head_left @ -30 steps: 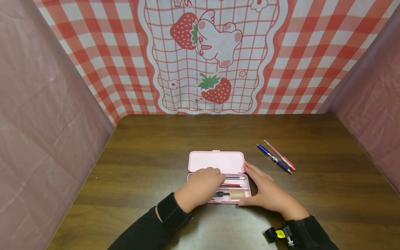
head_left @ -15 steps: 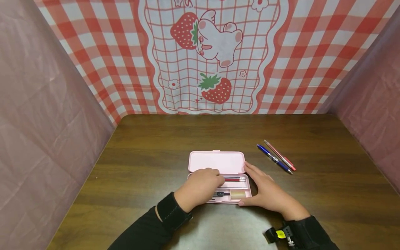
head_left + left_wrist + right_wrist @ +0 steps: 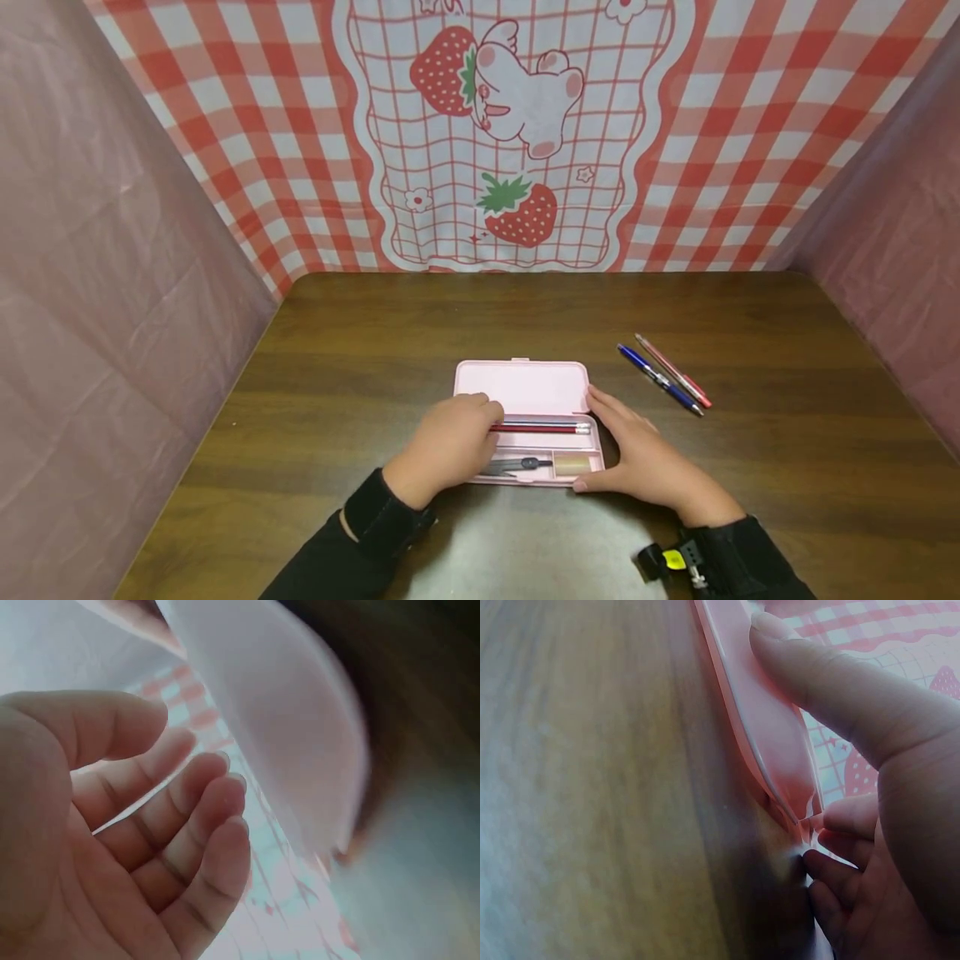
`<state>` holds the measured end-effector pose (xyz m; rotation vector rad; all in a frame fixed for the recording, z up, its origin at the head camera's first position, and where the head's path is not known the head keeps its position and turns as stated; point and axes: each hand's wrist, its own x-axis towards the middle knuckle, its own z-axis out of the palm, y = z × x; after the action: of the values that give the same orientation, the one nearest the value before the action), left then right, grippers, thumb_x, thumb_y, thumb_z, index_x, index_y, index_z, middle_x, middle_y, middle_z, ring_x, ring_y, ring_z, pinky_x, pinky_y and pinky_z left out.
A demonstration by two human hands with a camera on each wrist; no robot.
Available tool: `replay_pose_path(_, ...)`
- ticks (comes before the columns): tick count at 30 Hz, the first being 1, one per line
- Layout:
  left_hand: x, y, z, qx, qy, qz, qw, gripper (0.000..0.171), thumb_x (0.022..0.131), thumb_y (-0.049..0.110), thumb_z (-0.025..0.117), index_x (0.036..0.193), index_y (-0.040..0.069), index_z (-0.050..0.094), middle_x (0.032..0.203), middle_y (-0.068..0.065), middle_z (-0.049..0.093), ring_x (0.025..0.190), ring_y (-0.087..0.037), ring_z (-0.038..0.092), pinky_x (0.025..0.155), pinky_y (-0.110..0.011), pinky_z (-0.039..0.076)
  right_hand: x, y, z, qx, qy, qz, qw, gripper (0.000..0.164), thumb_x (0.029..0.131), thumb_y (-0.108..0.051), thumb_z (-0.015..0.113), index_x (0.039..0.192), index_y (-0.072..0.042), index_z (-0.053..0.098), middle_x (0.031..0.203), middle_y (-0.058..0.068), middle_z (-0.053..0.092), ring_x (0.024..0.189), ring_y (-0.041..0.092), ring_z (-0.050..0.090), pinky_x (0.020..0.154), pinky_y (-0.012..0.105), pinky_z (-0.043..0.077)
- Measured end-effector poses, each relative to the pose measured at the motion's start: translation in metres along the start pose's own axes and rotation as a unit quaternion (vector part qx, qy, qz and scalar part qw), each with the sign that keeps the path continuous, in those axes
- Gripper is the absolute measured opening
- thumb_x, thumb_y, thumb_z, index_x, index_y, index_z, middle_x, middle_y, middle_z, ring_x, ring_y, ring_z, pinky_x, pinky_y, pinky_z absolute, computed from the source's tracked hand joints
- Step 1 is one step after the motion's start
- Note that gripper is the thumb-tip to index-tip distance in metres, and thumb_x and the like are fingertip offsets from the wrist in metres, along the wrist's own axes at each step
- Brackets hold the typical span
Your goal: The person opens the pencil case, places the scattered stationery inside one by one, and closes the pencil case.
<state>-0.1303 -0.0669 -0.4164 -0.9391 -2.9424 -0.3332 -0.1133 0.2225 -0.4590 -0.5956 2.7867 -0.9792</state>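
A pink pencil case (image 3: 521,388) lies on the table with its lid laid back. In its rear compartment are pencils (image 3: 542,428), side by side. The front part holds a compass (image 3: 528,463) and a tan block (image 3: 572,465), perhaps an eraser. My left hand (image 3: 452,442) is over the case's left end and hides part of it. In the left wrist view its fingers (image 3: 214,847) are loosely bent, with nothing between them and the thumb. My right hand (image 3: 645,462) grips the case's right end, thumb at the front corner and fingers near the hinge.
A blue pen (image 3: 660,380) and a red pen (image 3: 673,371) lie on the wooden table (image 3: 360,333), right of and behind the case. A checked strawberry cloth (image 3: 517,217) hangs behind the table. Pink cloth hangs at both sides.
The red pencil has shifted back beside the others in the rear compartment. My left hand has then drawn away leftward, uncovering more of the pencils and compass. The right hand stays in place.
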Motion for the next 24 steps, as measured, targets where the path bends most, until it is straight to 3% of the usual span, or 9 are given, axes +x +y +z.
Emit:
replay_pose_path(5, -0.015, -0.015, -0.001, -0.021, 0.038, -0.056, 0.9975, 0.007, 0.092, 0.016, 0.072, 0.095, 0.01, 0.071, 0.081, 0.001, 0.063, 0.073, -0.016, 0.06, 0.069, -0.038, 0.053, 0.0, 0.0, -0.001, -0.001, 0.002, -0.002, 1.0, 0.12, 0.069, -0.061, 0.089, 0.157, 0.002, 0.036, 0.165, 0.018, 0.028, 0.145, 0.048, 0.032, 0.109, 0.07, 0.026)
replay_pose_path(9, -0.024, -0.022, -0.003, -0.052, 0.032, -0.113, 0.9917, 0.013, 0.092, 0.018, 0.073, 0.097, 0.007, 0.07, 0.085, -0.002, 0.065, 0.074, -0.019, 0.061, 0.072, -0.04, 0.053, 0.0, -0.001, -0.001, -0.003, -0.002, 0.003, 1.0, 0.12, 0.07, -0.062, 0.089, 0.157, 0.001, 0.035, 0.166, 0.017, 0.028, 0.145, 0.048, 0.032, 0.109, 0.07, 0.026)
replay_pose_path(15, -0.03, -0.028, -0.003, -0.14, -0.01, -0.23, 0.9629, 0.018, 0.093, 0.02, 0.071, 0.104, 0.006, 0.066, 0.085, -0.003, 0.064, 0.071, -0.019, 0.055, 0.069, -0.04, 0.05, 0.0, -0.002, -0.001, -0.002, -0.003, 0.004, 1.0, 0.121, 0.07, -0.064, 0.088, 0.158, 0.0, 0.035, 0.166, 0.017, 0.028, 0.145, 0.048, 0.032, 0.109, 0.071, 0.026)
replay_pose_path(20, -0.032, -0.032, 0.003, -0.194, -0.035, -0.238, 0.9512, 0.022, 0.092, 0.017, 0.069, 0.108, 0.004, 0.063, 0.077, -0.002, 0.06, 0.067, -0.019, 0.054, 0.063, -0.037, 0.047, 0.0, -0.001, -0.001, 0.0, -0.002, 0.0, 1.0, 0.122, 0.069, -0.065, 0.087, 0.158, -0.001, 0.034, 0.166, 0.016, 0.027, 0.146, 0.047, 0.031, 0.109, 0.071, 0.026)
replay_pose_path(24, -0.03, -0.032, 0.005, -0.206, -0.038, -0.234, 0.9492, 0.023, 0.092, 0.016, 0.068, 0.11, 0.003, 0.062, 0.078, -0.002, 0.059, 0.068, -0.018, 0.054, 0.064, -0.037, 0.047, -0.001, 0.002, -0.002, 0.011, 0.002, -0.006, 1.0, 0.123, 0.069, -0.064, 0.088, 0.159, -0.001, 0.032, 0.167, 0.017, 0.024, 0.146, 0.047, 0.03, 0.109, 0.07, 0.028)
